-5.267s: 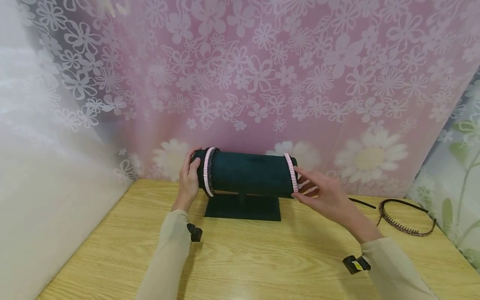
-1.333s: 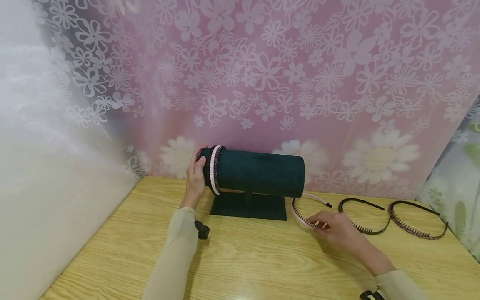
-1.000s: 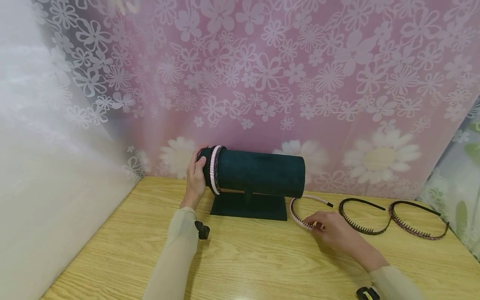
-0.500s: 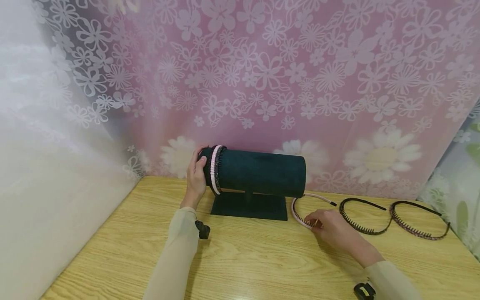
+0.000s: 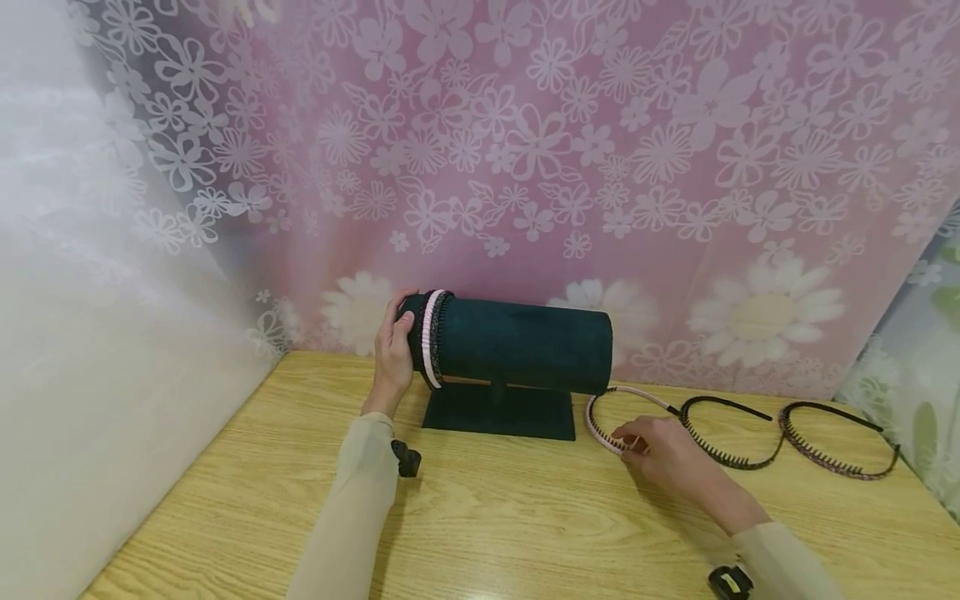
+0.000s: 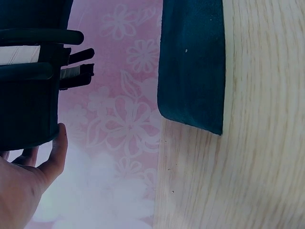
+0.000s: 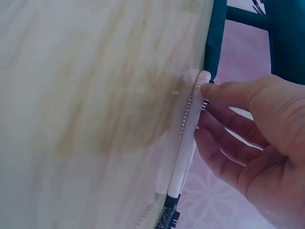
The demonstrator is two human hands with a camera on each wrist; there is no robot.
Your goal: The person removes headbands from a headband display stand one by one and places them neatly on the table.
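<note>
My left hand (image 5: 393, 354) grips the left end of a dark green padded roll (image 5: 525, 343) on a stand with a flat base (image 5: 498, 413). Around the roll beside that hand sit a pink headband (image 5: 429, 337) and dark toothed headbands (image 5: 444, 333). In the left wrist view, the fingers of my left hand (image 6: 33, 176) curl at the roll's end. My right hand (image 5: 671, 462) pinches a pink toothed headband (image 5: 597, 428) lying on the table, right of the base. The right wrist view shows thumb and fingers of my right hand (image 7: 262, 138) on that pink band (image 7: 187, 138).
Two dark toothed headbands lie farther right on the wooden table (image 5: 480, 517): one black (image 5: 720, 454), one brownish (image 5: 832, 467). The near one touches the pink headband's tip. A pink floral curtain (image 5: 525, 167) hangs behind, with a whitish sheet (image 5: 135, 333) at the left.
The pink headband left the roll's right end and now lies on the table, recently shifting slightly right in my right hand. Two dark headbands came into fuller view. My left hand kept its grip.
</note>
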